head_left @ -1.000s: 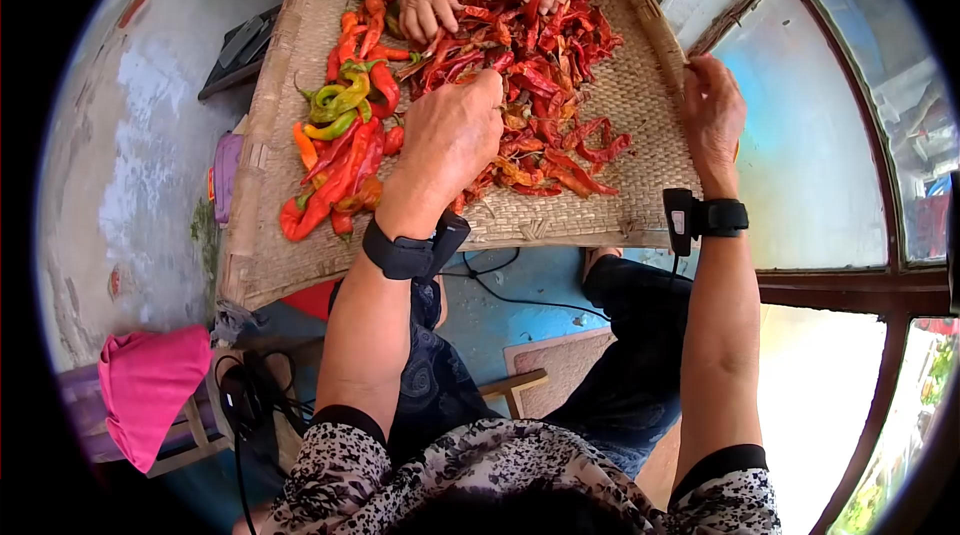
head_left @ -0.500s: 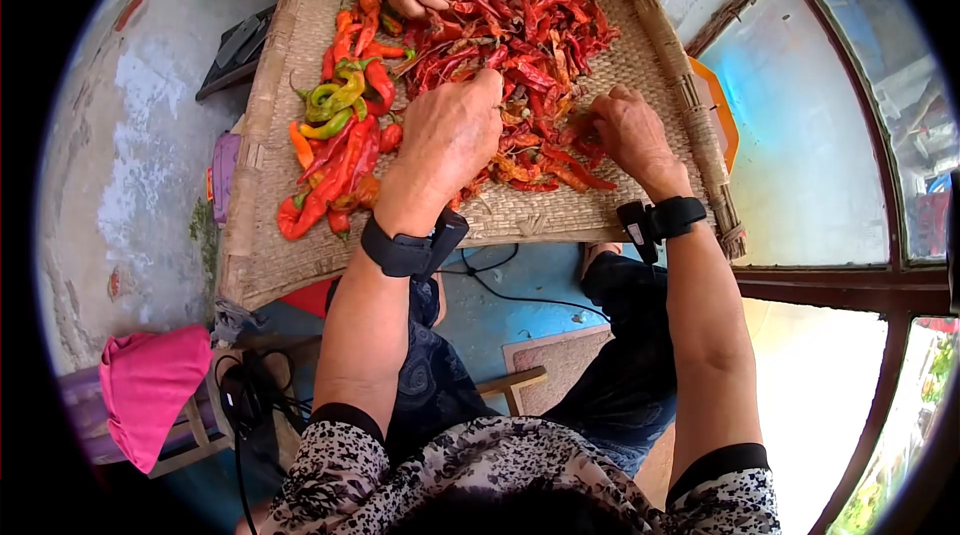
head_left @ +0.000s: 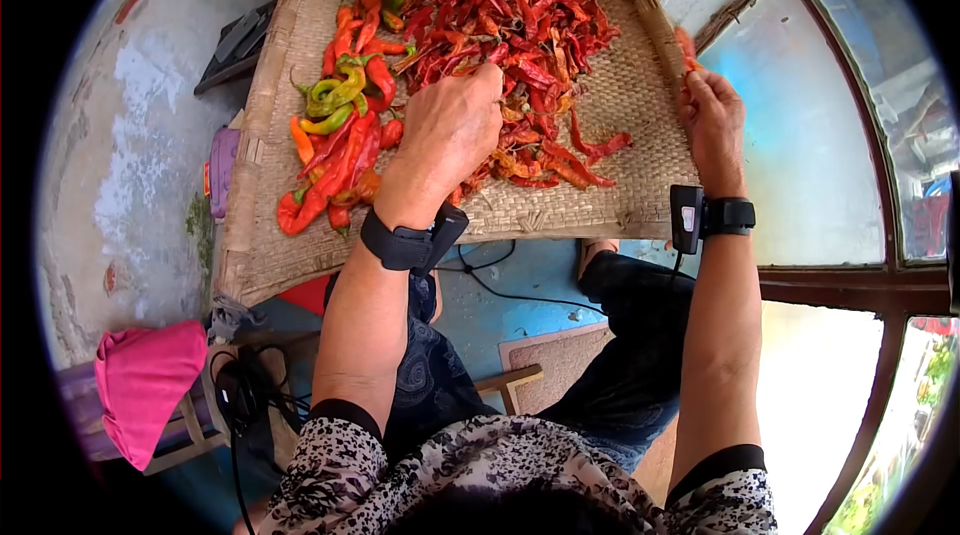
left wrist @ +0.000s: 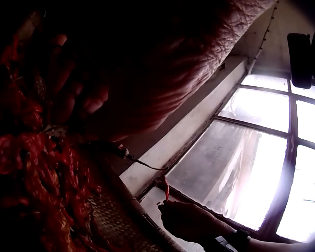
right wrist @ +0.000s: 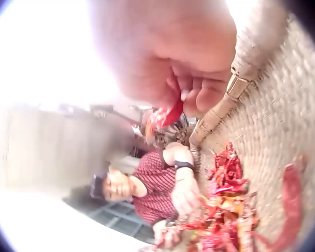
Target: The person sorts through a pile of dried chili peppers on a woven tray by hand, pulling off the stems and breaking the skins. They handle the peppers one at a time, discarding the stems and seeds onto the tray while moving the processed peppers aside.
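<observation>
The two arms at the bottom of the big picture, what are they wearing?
Both arms have a black wrist strap with a small black box. The right box has a pale label and a thin black cable below it. The short sleeves are pale with black blotches and end in black bands.

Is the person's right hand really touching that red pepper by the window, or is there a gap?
Touching. The right wrist view shows the right hand pinching the red pepper between its curled fingers.
</observation>
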Demonstrator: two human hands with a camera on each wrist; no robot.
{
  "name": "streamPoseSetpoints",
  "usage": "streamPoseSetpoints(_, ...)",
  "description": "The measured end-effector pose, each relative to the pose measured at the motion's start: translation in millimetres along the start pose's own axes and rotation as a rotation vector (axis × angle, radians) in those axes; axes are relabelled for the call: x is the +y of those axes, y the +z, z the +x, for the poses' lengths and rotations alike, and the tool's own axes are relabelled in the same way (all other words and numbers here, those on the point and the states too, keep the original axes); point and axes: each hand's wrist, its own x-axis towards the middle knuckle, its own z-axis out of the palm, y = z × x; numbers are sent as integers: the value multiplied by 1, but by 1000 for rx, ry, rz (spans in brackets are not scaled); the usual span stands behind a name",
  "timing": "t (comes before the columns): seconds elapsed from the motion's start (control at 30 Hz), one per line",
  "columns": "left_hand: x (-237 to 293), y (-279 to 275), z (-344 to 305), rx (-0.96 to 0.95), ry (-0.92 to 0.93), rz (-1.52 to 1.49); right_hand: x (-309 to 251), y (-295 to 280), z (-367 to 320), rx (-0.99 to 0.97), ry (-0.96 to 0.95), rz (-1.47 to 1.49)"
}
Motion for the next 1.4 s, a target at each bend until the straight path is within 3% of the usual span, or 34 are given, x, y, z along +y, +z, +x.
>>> streamPoseSetpoints(0.03, -1, 0, 0, 0, 6, -6, 1, -2, 0, 128, 83, 329)
streamPoseSetpoints(0.17, -3, 1, 0, 33, 21, -13, 8, 9, 0, 280, 216, 476)
streamPoseSetpoints(0.23, -2, -1, 2, 35, 17, -15, 21, 33, 1, 38, 137, 104)
streamPoseSetpoints(0.3, -3, -1, 1, 27, 10, -11, 29, 55, 0, -242, -107, -586)
streamPoseSetpoints(0.37, -3, 0, 1, 35, 12, -27, 36, 81, -7, -237, -454, -910)
streamPoseSetpoints(0.43, -2, -1, 2, 25, -3, -11, 29, 98, -14, -262, -479, -984)
streamPoseSetpoints(0.5, -4, -2, 2, 12, -18, 4, 35, 106, -17, -303, -379, -1118)
streamPoseSetpoints(0.73, -11, -6, 0, 79, 11, -6, 10, 101, -23, -350, -540, -873)
streamPoseSetpoints(0.87, -13, -8, 0, 94, 6, 4, -9, 84, -30, -324, -654, -916)
streamPoseSetpoints(0.97, -8, -11, -1, 27, -34, -20, -11, 66, -33, -252, -577, -944)
streamPoseSetpoints(1.03, -9, -7, -1, 39, -16, -27, 0, 51, -30, -207, -622, -928)
streamPoseSetpoints(1.1, -10, -4, 0, 57, 3, -31, 2, 39, -27, -242, -448, -935)
streamPoseSetpoints(1.17, -10, -3, 1, 49, 4, 3, -3, 33, -27, -226, -424, -936)
streamPoseSetpoints(1.23, -9, -3, 1, 38, -2, 4, -15, 28, -28, -228, -222, -708)
streamPoseSetpoints(1.27, -8, -3, 1, 32, -12, 7, 5, 18, -16, -187, -167, -538)
streamPoseSetpoints(1.3, -8, -2, 1, 31, -10, 6, -5, 16, -14, -155, 9, -394)
streamPoseSetpoints(1.37, -9, -3, 1, 40, -2, -5, 2, 2, -1, -50, 66, 32)
streamPoseSetpoints(1.4, -9, -3, 2, 41, 0, -4, 0, 0, 1, -49, 64, 34)
